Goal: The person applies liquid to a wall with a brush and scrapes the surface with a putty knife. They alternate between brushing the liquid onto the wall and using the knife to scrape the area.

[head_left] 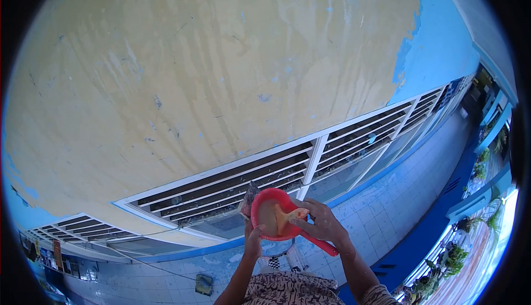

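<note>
A red dipper with a long handle is in front of my chest, and cloudy beige liquid shows in its bowl. My left hand grips it at the left rim, thumb over the edge. In my right hand is a pale orange tool with a flared end, like a small scraper. Its flared end reaches into the bowl, while the dipper's handle passes below that hand. A dark, pinkish, pointed thing shows just beyond the bowl's left side, partly hidden.
Ahead stands a tan wall with drip streaks and blue paint at its right. Below it runs a white-framed louvred window. A tiled floor lies far below, with a square container on it. Plants line the right side.
</note>
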`<state>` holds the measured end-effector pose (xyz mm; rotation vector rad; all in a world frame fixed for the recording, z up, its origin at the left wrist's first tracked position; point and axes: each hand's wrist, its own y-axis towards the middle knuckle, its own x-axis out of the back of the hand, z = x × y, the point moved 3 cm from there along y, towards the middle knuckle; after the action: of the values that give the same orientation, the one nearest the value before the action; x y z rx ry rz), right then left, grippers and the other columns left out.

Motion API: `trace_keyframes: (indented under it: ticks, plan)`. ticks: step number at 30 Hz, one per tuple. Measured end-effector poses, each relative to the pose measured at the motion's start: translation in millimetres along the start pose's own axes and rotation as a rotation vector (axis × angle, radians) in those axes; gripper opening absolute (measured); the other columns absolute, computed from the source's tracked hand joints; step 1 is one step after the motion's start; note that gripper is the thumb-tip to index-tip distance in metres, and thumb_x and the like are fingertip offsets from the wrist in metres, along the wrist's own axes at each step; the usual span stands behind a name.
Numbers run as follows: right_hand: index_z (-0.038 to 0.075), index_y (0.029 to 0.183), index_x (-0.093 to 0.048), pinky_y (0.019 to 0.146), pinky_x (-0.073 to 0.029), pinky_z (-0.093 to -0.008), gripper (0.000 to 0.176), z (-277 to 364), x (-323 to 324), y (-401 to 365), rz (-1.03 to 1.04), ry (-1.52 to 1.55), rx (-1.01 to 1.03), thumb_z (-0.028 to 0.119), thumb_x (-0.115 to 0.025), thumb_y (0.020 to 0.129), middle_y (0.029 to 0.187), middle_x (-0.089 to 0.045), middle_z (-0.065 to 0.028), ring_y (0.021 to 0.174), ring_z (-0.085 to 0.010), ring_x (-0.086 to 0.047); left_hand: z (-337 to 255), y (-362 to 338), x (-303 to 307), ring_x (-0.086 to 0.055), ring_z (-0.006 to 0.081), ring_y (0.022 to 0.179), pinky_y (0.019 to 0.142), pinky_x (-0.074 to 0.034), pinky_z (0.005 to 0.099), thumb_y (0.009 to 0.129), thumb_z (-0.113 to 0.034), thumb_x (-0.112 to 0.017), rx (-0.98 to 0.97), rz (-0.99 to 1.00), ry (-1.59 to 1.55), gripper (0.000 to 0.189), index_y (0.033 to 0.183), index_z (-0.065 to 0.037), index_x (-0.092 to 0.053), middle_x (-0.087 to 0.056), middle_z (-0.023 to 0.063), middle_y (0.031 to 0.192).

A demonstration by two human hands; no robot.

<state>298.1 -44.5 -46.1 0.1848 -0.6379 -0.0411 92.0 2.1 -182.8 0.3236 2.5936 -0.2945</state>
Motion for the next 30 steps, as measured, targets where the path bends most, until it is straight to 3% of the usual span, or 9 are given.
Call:
trace_keyframes:
  ticks: [2, 6, 8, 11, 15, 17, 20, 23, 30]
  plan:
    - [0.002, 0.119, -0.068, 0.066, -0.055, -0.0357, 0.041, 6, -7, 5, -0.142, -0.049, 0.183, 0.026, -0.075, 0.087, 0.102, -0.068, -0.0198, 0.078, -0.0254, -0.07, -1, -1, -3, -0.052, 0.0224, 0.124, 0.105, -0.041, 0.0354, 0.083, -0.024, -0.063, -0.054, 0.031, 0.059, 0.066, 0.142, 0.001, -0.045, -0.054, 0.0132, 0.136]
    - [0.002, 0.108, -0.071, 0.066, -0.057, -0.0395, 0.036, 2, -36, 14, -0.017, -0.145, 0.083, 0.029, -0.076, 0.085, 0.097, -0.072, -0.0217, 0.076, -0.0309, -0.073, 1, -2, -14, -0.053, 0.0213, 0.122, 0.102, -0.043, 0.034, 0.081, -0.033, -0.067, -0.088, 0.09, 0.113, 0.071, 0.14, 0.003, -0.047, -0.055, 0.0124, 0.134]
    - [0.004, 0.096, -0.067, 0.054, -0.053, -0.0449, 0.031, 4, -45, 21, -0.025, -0.118, 0.026, 0.034, -0.072, 0.087, 0.065, -0.066, -0.0137, 0.057, -0.0353, -0.065, 0, -2, -19, -0.054, 0.0212, 0.121, 0.101, -0.043, 0.0339, 0.081, -0.034, -0.068, -0.071, 0.09, 0.077, 0.072, 0.139, 0.003, -0.048, -0.055, 0.0121, 0.134]
    - [0.006, 0.083, -0.067, 0.052, -0.052, -0.0428, 0.027, -2, -48, 24, -0.006, -0.056, -0.004, 0.032, -0.069, 0.089, 0.065, -0.066, -0.0129, 0.056, -0.0333, -0.065, 2, -1, -15, -0.056, 0.0201, 0.118, 0.099, -0.044, 0.0327, 0.083, -0.03, -0.066, -0.09, 0.054, 0.052, 0.068, 0.139, 0.002, -0.048, -0.057, 0.0115, 0.133]
    - [0.005, 0.083, -0.07, 0.052, -0.054, -0.0391, 0.024, 43, -18, 22, -0.103, 0.023, 0.067, 0.027, -0.068, 0.09, 0.067, -0.067, -0.0135, 0.058, -0.0329, -0.066, 10, 1, -3, -0.057, 0.0198, 0.117, 0.099, -0.046, 0.0316, 0.085, -0.023, -0.062, -0.011, 0.013, -0.015, 0.063, 0.141, 0.001, -0.046, -0.057, 0.0118, 0.132]
    - [-0.001, 0.102, -0.073, 0.063, -0.057, -0.0275, 0.023, 44, -9, 18, -0.074, 0.132, -0.039, 0.01, -0.075, 0.083, 0.082, -0.075, -0.0131, 0.071, -0.0142, -0.072, 7, 2, -2, -0.058, 0.02, 0.117, 0.098, -0.047, 0.0317, 0.085, -0.021, -0.06, 0.006, -0.023, -0.042, 0.062, 0.141, 0.0, -0.045, -0.058, 0.0121, 0.131]
    - [-0.003, 0.104, -0.073, 0.064, -0.056, -0.0255, 0.023, 45, 0, 10, -0.123, 0.256, -0.075, 0.007, -0.075, 0.083, 0.085, -0.075, -0.0127, 0.073, -0.0102, -0.07, 0, 2, 0, -0.059, 0.0212, 0.118, 0.099, -0.048, 0.0331, 0.085, -0.019, -0.059, 0.03, -0.023, -0.065, 0.062, 0.142, 0.0, -0.044, -0.058, 0.0127, 0.132]
    - [-0.004, 0.103, -0.073, 0.064, -0.056, -0.0249, 0.023, 37, -2, 5, -0.313, 0.318, 0.028, 0.008, -0.075, 0.083, 0.085, -0.075, -0.0134, 0.073, -0.0104, -0.07, -2, 7, 3, -0.059, 0.0213, 0.118, 0.098, -0.049, 0.0333, 0.085, -0.019, -0.059, -0.012, -0.004, -0.033, 0.062, 0.142, 0.0, -0.044, -0.057, 0.0134, 0.133]
    - [-0.006, 0.102, -0.071, 0.065, -0.057, -0.0255, 0.022, 41, 5, 0, -0.265, 0.357, -0.022, 0.008, -0.073, 0.085, 0.088, -0.075, -0.0147, 0.075, -0.0125, -0.07, 4, 6, -3, -0.059, 0.0189, 0.114, 0.097, -0.049, 0.0319, 0.084, -0.019, -0.061, -0.022, -0.014, 0.014, 0.06, 0.139, 0.001, -0.048, -0.059, 0.0112, 0.128]
